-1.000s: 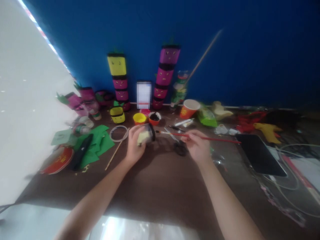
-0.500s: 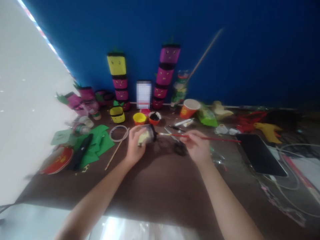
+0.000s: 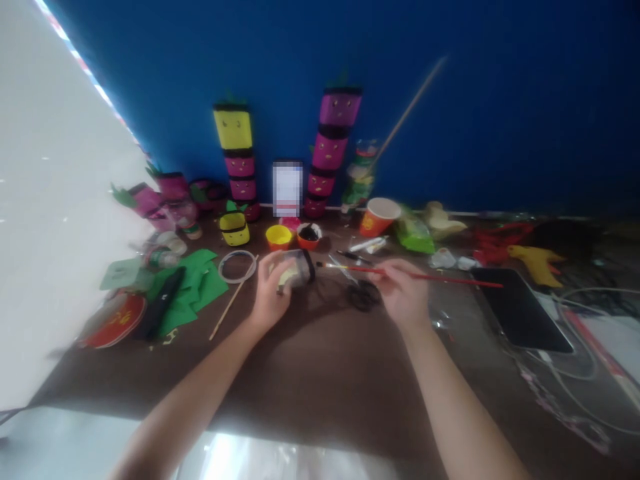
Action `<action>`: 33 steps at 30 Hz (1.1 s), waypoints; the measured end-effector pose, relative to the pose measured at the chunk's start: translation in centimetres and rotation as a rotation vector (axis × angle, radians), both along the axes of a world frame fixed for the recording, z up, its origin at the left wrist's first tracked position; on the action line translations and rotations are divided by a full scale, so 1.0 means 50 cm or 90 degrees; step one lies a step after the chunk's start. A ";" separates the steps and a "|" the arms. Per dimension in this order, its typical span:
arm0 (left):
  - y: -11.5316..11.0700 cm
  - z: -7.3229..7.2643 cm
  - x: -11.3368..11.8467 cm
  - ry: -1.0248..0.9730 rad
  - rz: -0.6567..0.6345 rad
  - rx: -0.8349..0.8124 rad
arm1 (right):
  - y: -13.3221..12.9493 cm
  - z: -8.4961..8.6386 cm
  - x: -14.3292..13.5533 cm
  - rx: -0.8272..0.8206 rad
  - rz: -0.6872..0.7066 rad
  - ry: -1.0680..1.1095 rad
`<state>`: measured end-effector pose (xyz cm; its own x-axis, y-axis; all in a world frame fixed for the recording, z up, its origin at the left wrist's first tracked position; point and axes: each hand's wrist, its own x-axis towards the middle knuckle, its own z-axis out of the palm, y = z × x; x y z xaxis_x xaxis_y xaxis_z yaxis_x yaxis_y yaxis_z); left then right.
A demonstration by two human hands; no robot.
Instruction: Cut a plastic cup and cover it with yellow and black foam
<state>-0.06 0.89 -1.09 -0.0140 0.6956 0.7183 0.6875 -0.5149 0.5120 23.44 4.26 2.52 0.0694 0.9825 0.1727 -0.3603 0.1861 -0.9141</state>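
Note:
My left hand (image 3: 273, 290) is closed round a small clear cup (image 3: 299, 268) lying on its side, its rim dark and a pale yellow patch showing between my fingers. In my right hand (image 3: 403, 293) is a long red paintbrush (image 3: 440, 277), pinched near its ferrule end, with the dark bristle tip just right of the cup's rim and apart from it. Behind the cup stand a small pot of black paint (image 3: 310, 235) and a pot of yellow paint (image 3: 279, 237). Black-handled scissors (image 3: 363, 295) lie beneath the brush.
Stacked purple and yellow cup figures (image 3: 327, 150) lean on the blue wall behind a phone (image 3: 287, 190). An orange paper cup (image 3: 380, 217), yellow glue gun (image 3: 537, 263) and black tablet (image 3: 520, 310) are at right. Green sheets (image 3: 200, 287) and a tape ring (image 3: 237, 267) lie left.
My right hand has moved a little to the right with the paintbrush, drawing its tip off the cup's dark rim. My left hand and the cup stay nearly in place.

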 end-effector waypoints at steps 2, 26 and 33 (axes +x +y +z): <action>0.000 0.002 0.002 -0.002 -0.002 0.010 | 0.000 0.000 0.000 0.002 -0.003 0.005; 0.000 -0.002 -0.001 -0.015 0.003 -0.008 | -0.007 0.004 -0.003 -0.013 0.029 -0.008; -0.001 0.001 -0.003 -0.109 -0.046 -0.069 | 0.000 0.013 0.002 -0.034 0.011 0.040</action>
<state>-0.24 0.82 -1.06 -0.0765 0.7725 0.6304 0.5482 -0.4955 0.6737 23.54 4.27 3.19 0.0620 0.9914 0.1152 -0.4195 0.1306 -0.8983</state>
